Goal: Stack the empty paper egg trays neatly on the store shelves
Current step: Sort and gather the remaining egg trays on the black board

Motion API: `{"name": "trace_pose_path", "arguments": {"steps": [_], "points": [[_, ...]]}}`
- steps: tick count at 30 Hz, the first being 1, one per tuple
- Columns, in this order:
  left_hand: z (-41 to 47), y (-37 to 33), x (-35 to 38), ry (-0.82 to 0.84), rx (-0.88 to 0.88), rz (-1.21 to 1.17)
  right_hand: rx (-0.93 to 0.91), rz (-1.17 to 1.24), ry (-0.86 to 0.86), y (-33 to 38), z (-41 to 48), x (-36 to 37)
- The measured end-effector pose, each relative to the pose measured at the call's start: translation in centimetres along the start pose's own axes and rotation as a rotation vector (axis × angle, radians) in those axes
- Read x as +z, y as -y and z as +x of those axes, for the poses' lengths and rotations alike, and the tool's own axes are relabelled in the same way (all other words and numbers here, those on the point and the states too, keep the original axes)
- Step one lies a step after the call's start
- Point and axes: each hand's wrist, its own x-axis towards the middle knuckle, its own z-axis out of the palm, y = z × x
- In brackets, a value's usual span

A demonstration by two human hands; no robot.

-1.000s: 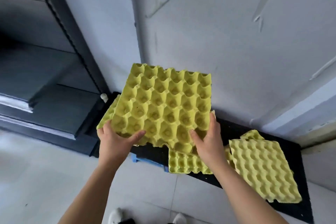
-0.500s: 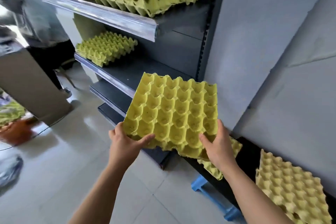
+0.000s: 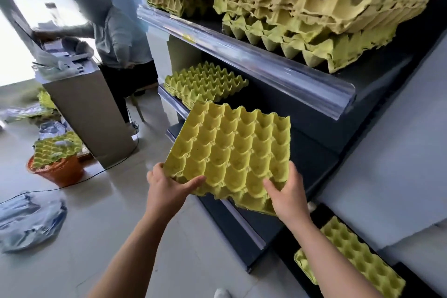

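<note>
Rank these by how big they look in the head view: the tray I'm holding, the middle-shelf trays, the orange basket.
1. held tray, largest, though nearest the camera
2. middle-shelf trays
3. orange basket, smallest

To my left I see a person point(image 3: 116, 31) in a grey hoodie leaning over a grey counter point(image 3: 92, 113). An orange basket point(image 3: 60, 173) sits on the pale floor point(image 3: 96, 237) beside the counter's base. A black cable point(image 3: 96, 173) runs past it, and a crumpled plastic bag point(image 3: 29, 222) lies nearer me.
</note>
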Motion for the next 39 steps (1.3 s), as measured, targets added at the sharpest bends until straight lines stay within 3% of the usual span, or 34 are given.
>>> {"name": "trace_pose_path", "arguments": {"steps": [12, 20, 27, 39], "points": [[20.0, 0.3, -2.3, -0.025, 0.059, -0.011, -0.037, -0.007, 0.02, 8.4, 15.1, 10.6], [35.5, 2.5, -3.8, 0.091, 0.052, 0.014, 0.005, -0.054, -0.134, 13.4, 22.7, 18.6], [45.1, 0.2, -5.6, 0.221, 0.128, 0.073, 0.129, -0.081, -0.262, 17.5, 26.6, 24.6], [58.3, 0.9, -0.4, 0.394, 0.131, 0.092, 0.249, -0.233, -0.366, 19.3, 33.6, 28.3]]}}
